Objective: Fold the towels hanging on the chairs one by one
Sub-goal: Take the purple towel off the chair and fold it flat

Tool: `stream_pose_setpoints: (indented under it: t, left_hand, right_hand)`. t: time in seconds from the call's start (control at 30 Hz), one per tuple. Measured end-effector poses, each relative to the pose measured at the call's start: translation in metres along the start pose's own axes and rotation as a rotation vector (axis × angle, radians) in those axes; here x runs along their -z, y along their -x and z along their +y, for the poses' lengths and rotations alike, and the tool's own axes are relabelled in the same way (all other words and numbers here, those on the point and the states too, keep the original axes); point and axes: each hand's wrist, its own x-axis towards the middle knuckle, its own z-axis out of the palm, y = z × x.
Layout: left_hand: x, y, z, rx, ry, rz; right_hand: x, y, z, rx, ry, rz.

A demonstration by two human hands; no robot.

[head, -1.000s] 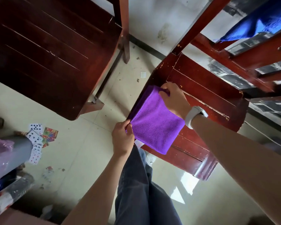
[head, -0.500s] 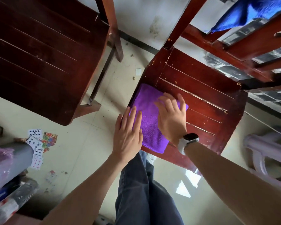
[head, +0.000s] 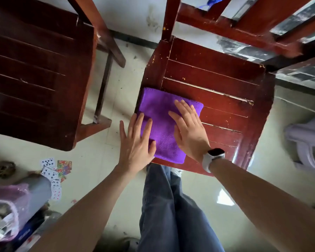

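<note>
On chair seat (head: 216, 84), folded purple towel (head: 162, 124)

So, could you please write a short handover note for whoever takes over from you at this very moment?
Left hand: open, fingers flat on the near left edge of the folded purple microfibre towel.
Right hand: open, flat on the towel's right half.
The towel lies folded at the front left corner of the red-brown wooden chair seat.
Done: this towel looks folded, being smoothed.
Left: a blue cloth shows at the chair's backrest, probably the next towel.
</note>
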Motion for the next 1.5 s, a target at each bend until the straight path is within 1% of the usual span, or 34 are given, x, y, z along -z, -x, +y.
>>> stream_pose_setpoints:
  t: [0.07, 0.1, 0.13, 0.17, 0.2, 0.23, 0.27, 0.3, 0.33, 0.4, 0.47, 0.5, 0.53, 0.57, 0.63, 0.67, 0.7, 0.73, 0.77, 0.83, 0.87, 0.97, 1.07, 1.1, 1.17, 1.3, 1.4, 1.5]
  left_hand:
    - [0.013, -0.010, -0.001, -0.063, -0.041, 0.044]
    - [0.019, -0.018, -0.001, -0.102, -0.070, 0.047]
    - [0.025, -0.027, 0.001, -0.144, -0.098, 0.040]
    - [0.029, -0.038, 0.004, -0.180, -0.121, 0.026]
    - [0.032, -0.050, 0.008, -0.210, -0.135, 0.010]
    - [0.033, -0.061, 0.011, -0.231, -0.142, -0.013]
    - [0.034, -0.072, 0.015, -0.247, -0.146, -0.041]
    - [0.034, -0.080, 0.017, -0.257, -0.148, -0.077]
    - [0.034, -0.086, 0.019, -0.264, -0.146, -0.108]
    - [0.034, -0.093, 0.020, -0.269, -0.151, -0.131]
    - [0.037, -0.092, 0.019, -0.246, -0.152, -0.103]
    - [0.040, -0.090, 0.019, -0.213, -0.135, -0.087]
    - [0.043, -0.088, 0.019, -0.171, -0.096, -0.083]
    - [0.045, -0.086, 0.019, -0.129, -0.038, -0.088]
    - [0.047, -0.085, 0.019, -0.045, 0.112, -0.135]
    - [0.047, -0.086, 0.021, 0.009, 0.194, -0.158]
    - [0.046, -0.088, 0.023, 0.070, 0.285, -0.168]
    - [0.046, -0.090, 0.026, 0.129, 0.380, -0.170]
    - [0.045, -0.093, 0.031, 0.179, 0.466, -0.173]
    - [0.045, -0.098, 0.041, 0.257, 0.597, -0.197]
    - [0.045, -0.100, 0.045, 0.292, 0.638, -0.209]
    - [0.042, -0.105, 0.052, 0.379, 0.704, -0.224]
    - [0.041, -0.109, 0.057, 0.508, 0.862, -0.260]
    - [0.041, -0.111, 0.059, 0.518, 0.894, -0.280]
    - [0.045, -0.108, 0.061, 0.498, 0.922, -0.321]
    - [0.064, -0.093, 0.076, 0.458, 0.944, -0.331]
    - [0.084, -0.072, 0.101, 0.373, 0.845, -0.313]
    - [0.114, -0.046, 0.139, 0.247, 0.680, -0.200]
  right_hand:
    - [0.014, 0.017, -0.004, -0.236, -0.113, 0.062]
    - [0.020, 0.026, -0.007, -0.409, -0.146, 0.062]
    - [0.022, 0.033, -0.010, -0.611, -0.190, 0.016]
    - [0.024, 0.037, -0.013, -0.813, -0.240, -0.092]
    - [0.025, 0.041, -0.017, -0.966, -0.272, -0.241]
    - [0.023, 0.045, -0.021, -1.049, -0.301, -0.391]
    - [0.021, 0.046, -0.025, -1.095, -0.343, -0.501]
    - [0.019, 0.046, -0.030, -1.131, -0.399, -0.569]
    - [0.016, 0.046, -0.033, -1.161, -0.462, -0.593]
    - [0.013, 0.043, -0.034, -1.219, -0.578, -0.572]
    - [0.019, 0.039, -0.026, -1.276, -0.639, -0.503]
    - [0.025, 0.037, -0.018, -1.298, -0.657, -0.438]
    - [0.034, 0.035, -0.008, -1.319, -0.667, -0.328]
    - [0.043, 0.034, 0.003, -1.324, -0.671, -0.172]
    - [0.062, 0.030, 0.028, -1.260, -0.658, 0.183]
    - [0.067, 0.028, 0.039, -1.218, -0.639, 0.325]
    - [0.069, 0.027, 0.050, -1.200, -0.632, 0.414]
    - [0.068, 0.028, 0.056, -1.225, -0.644, 0.452]
    - [0.066, 0.029, 0.059, -1.287, -0.670, 0.442]
    - [0.056, 0.036, 0.056, -1.425, -0.745, 0.325]
    - [0.051, 0.040, 0.052, -1.449, -0.781, 0.269]
    - [0.041, 0.044, 0.048, -1.452, -0.828, 0.204]
    - [0.041, 0.040, 0.056, -1.482, -0.883, 0.208]
    - [0.043, 0.039, 0.058, -1.482, -0.917, 0.216]
    - [0.050, 0.040, 0.057, -1.466, -0.986, 0.237]
    - [0.070, 0.058, 0.049, -1.438, -1.056, 0.314]
    - [0.095, 0.083, 0.039, -1.422, -1.061, 0.407]
    - [0.133, 0.117, 0.027, -1.397, -1.060, 0.477]
